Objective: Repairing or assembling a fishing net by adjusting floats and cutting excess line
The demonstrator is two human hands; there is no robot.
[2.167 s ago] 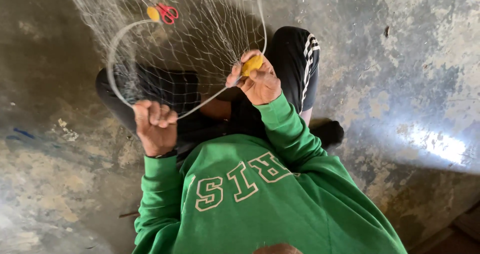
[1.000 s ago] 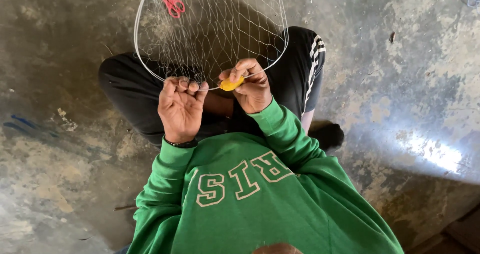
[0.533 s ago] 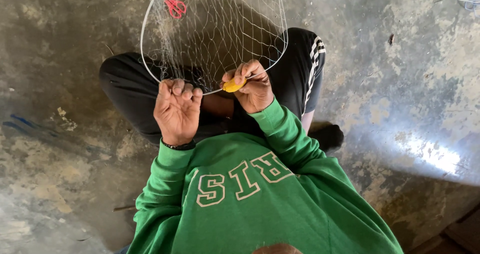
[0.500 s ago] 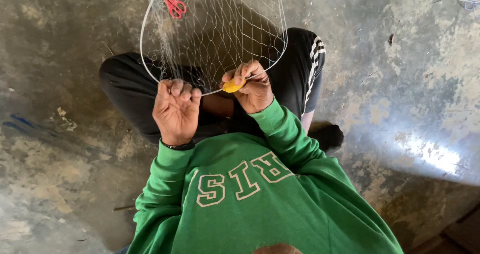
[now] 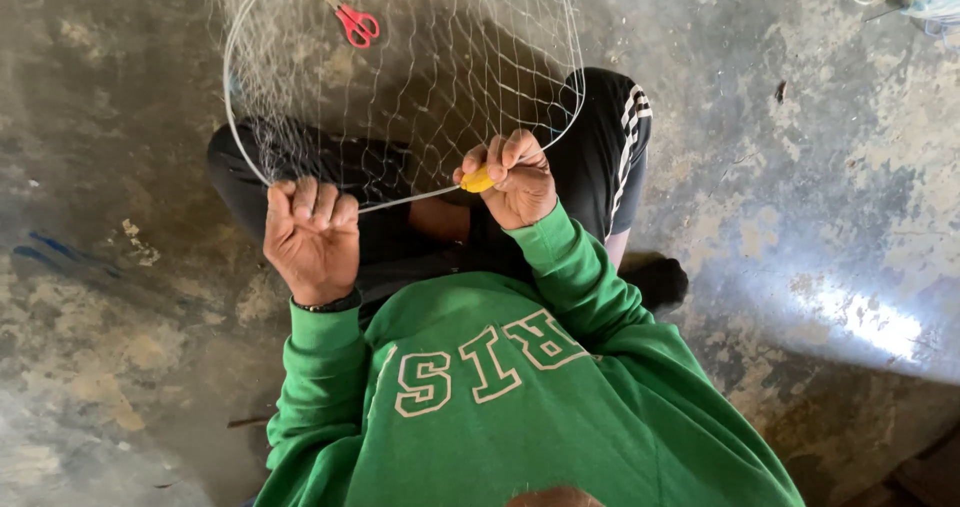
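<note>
Shifted a little since the earlier frame: hoop and netting lower and more to the left in view, scissors now fully showing near the top edge, both hands in much the same grips as before. Seen from above, looking down over a green sweatshirt [image 5: 520,407] with pale block lettering, onto crossed legs in black trousers [image 5: 610,137] with white side stripes. Left hand [image 5: 312,235] closed around the near edge of a thin whitish hoop [image 5: 232,127], fingers curled over the rim, back of the hand toward the camera, dark band at the wrist. Right hand [image 5: 515,179] closed in a loose fist, pinching a small yellow tool [image 5: 478,179] between thumb and fingers, right at the rim where the netting meets it. Hoop roughly round, tilted up from the lap, far part reaching past the top of the picture. Net [image 5: 420,77] stretched inside it: fine, pale, almost see-through thread knotted into diamond-shaped openings, dark trousers and floor visible through it. Red-handled scissors [image 5: 352,22] lying on the floor behind the mesh, near the top, well apart from both hands. Grey concrete floor [image 5: 800,217] all around, stained and patchy, with a bright glare spot at right.
</note>
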